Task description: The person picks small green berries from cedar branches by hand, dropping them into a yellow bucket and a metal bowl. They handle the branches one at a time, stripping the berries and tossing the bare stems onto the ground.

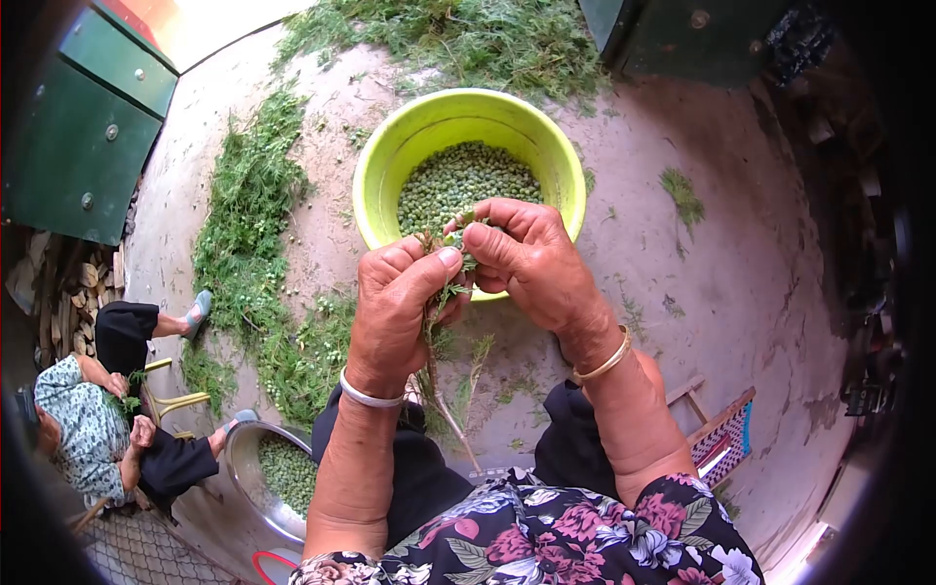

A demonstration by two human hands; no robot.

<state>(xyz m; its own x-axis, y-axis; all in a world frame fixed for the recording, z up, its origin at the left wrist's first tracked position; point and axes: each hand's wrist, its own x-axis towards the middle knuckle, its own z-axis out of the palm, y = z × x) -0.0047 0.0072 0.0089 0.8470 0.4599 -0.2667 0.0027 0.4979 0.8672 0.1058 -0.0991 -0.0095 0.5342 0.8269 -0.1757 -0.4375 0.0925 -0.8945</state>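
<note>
Over the one green basin (390,166) of shelled peas, one leafy stem (430,336) is pinched by left hand (395,307) and right hand (531,258); a second person's metal bowl (246,468) is seen at lower left.

Hidden, cropped or too small to read

Lose the near rim of the bowl (390,146) and part of its green fill behind the left hand (395,312) and right hand (531,258). Cannot tell what the right fingertips pinch at the top of the sprig (434,331): too small, tucked under the thumb. See only part of the steel pan (255,468), covered by the left forearm. Lose a red rim (273,565) and the floral sleeves (585,526) to the bottom edge. Find the other person (88,429) at left half swallowed by the dark lens border, hands too small to read. Glimpse only a corner of a chair (721,434) past the right forearm. Cannot read the dark clutter (868,292) at right.
</note>
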